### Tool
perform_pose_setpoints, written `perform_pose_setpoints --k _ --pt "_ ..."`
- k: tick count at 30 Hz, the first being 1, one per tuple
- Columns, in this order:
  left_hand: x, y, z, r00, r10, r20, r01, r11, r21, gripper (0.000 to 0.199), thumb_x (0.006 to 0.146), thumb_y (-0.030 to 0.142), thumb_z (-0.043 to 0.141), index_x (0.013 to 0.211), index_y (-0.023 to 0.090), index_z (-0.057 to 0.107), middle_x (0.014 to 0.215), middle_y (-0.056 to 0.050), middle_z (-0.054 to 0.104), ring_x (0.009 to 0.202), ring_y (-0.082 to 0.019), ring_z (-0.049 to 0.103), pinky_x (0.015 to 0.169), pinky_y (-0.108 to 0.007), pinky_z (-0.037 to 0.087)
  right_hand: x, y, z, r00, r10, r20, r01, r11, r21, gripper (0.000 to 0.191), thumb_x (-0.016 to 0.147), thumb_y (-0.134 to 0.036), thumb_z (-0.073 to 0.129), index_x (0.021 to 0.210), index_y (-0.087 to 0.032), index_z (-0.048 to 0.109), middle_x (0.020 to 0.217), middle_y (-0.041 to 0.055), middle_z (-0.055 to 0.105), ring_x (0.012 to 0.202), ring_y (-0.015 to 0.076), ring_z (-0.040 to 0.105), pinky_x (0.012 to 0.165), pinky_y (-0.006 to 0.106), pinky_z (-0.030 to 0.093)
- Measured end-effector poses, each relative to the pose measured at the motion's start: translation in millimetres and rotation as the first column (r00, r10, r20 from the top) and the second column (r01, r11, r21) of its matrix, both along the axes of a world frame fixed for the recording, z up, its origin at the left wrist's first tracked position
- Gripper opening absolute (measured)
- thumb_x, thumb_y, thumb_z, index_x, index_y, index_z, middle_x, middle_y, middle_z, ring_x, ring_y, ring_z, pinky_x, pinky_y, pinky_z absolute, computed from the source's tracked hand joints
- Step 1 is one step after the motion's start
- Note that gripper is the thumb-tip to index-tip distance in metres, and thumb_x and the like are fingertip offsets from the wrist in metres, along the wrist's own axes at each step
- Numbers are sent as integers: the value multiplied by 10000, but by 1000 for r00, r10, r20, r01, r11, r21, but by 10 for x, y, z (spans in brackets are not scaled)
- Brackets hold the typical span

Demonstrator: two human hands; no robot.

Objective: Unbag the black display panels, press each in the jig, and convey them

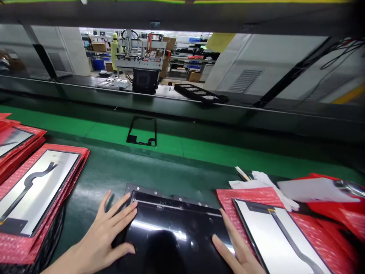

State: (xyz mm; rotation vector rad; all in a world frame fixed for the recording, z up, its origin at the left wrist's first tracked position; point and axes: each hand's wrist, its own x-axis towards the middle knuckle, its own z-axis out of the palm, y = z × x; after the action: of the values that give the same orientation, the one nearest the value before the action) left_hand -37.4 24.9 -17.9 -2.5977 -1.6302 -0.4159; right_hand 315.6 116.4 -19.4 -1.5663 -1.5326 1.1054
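So on the left of the worktop (114, 167) there's a white-backed screen (47, 182) on red bubble wrap, then the left hand (104, 232), wide open, fingers spread, fingertips on the left side of the glossy black panel (196, 239), not really gripping it. Panel's smack between the hands, widest side to side from what I can see, but its near end is cut off so can't swear to the long axis. Right hand (238, 249) is open too, fingers apart along the panel's right side, partly out of view. Neither hand's nearer tbh, both are touching it
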Motion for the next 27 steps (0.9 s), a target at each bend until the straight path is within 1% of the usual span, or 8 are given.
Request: perform_pose_setpoints --k 3,6,11,16,19,21,24,27 --pt "-24 1 -21 1000 14 22 -14 1000 -8 729 945 462 539 1543 197 216 1540 -73 409 1496 -279 207 1195 -608 -69 -61 44 -51 998 -56 -39 55 998 -31 716 802 -574 637 1460 -365 446 1548 -52 369 1444 284 268 1135 409 350" --pt "-30 -4 -25 998 26 50 -24 999 -24 720 948 441 535 1545 201 213 1531 -92 420 1488 -288 232 1190 -626 -49 -83 68 -50 998 -46 -43 43 997 -61 742 807 -596 627 1476 -354 419 1566 -55 335 1458 268 236 1155 416 289" --pt "-23 -12 -17 994 45 95 -41 998 -48 710 952 415 530 1549 216 202 1508 -112 448 1475 -296 266 1185 -647 4 -129 81 32 1000 -10 1 10 998 -69 740 840 -588 597 1493 -305 394 1573 -22 335 1455 270 252 1122 385 364" --pt "-27 -14 -14 995 43 86 -36 996 -86 706 963 410 515 1552 205 184 1521 -124 423 1481 -300 247 1174 -664 -7 -109 115 -41 997 5 76 -5 1000 2 731 829 -568 625 1473 -279 435 1525 16 423 1423 303 327 1094 413 418" --pt "-33 -15 -20 993 40 108 -29 995 -97 704 957 403 529 1551 224 195 1520 -120 427 1479 -304 252 1168 -679 0 -84 119 -78 995 8 103 -11 1000 27 731 819 -549 650 1466 -274 449 1510 26 446 1413 315 343 1104 437 404" --pt "-38 -19 -32 989 43 140 -27 994 -109 700 950 397 544 1547 244 212 1521 -116 429 1473 -304 266 1168 -683 41 -84 105 -83 993 17 114 -21 999 33 735 822 -547 651 1471 -272 442 1509 30 447 1416 311 338 1114 433 387" --pt "-46 -28 -55 974 123 189 -94 984 -154 642 963 363 526 1536 267 255 1598 -112 278 1493 -315 191 1166 -652 178 -115 72 -72 995 13 98 -16 999 35 755 824 -572 637 1481 -264 427 1520 36 429 1425 303 319 1133 434 350" --pt "-45 -33 -56 951 214 224 -162 960 -228 564 998 305 447 1532 292 268 1645 -81 103 1510 -314 89 1163 -595 265 -171 47 -50 999 -18 42 19 1000 -20 821 806 -608 638 1499 -246 390 1560 37 358 1446 298 268 1169 453 249"
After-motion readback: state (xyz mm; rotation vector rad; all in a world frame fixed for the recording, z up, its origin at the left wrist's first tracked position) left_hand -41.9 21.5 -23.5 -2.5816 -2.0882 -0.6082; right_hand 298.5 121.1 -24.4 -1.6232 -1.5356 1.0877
